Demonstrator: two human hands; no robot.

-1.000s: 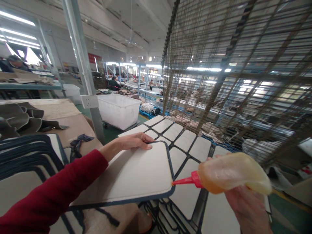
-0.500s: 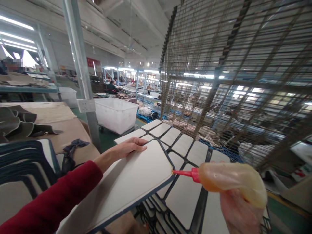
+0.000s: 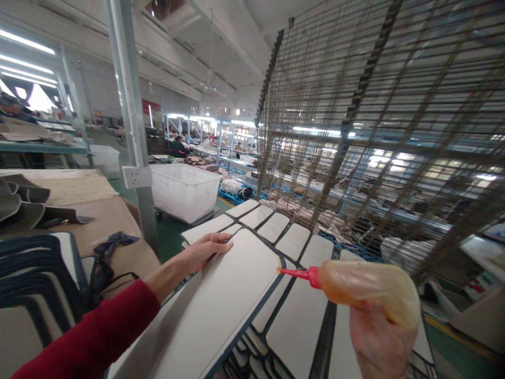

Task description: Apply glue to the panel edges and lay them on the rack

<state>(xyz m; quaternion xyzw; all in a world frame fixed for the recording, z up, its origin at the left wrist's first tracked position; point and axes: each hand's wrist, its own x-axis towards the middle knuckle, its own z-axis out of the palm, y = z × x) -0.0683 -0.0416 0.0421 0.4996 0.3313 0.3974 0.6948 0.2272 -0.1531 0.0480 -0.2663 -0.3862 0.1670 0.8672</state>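
Left hand: fingers flat on the panel's far edge; panel now tilted steeper over the other panels. Right hand: fingers closed round the bottle, its nozzle moved up to the panel's right corner.

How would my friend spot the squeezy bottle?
Find the tall brown wire rack on the right; in front of it lie rows of white dark-edged panels. Above them the right hand holds a soft, see-through plastic bottle of amber liquid. It alone has a red pointed nozzle, at the corner of the tilted white panel under the left hand.
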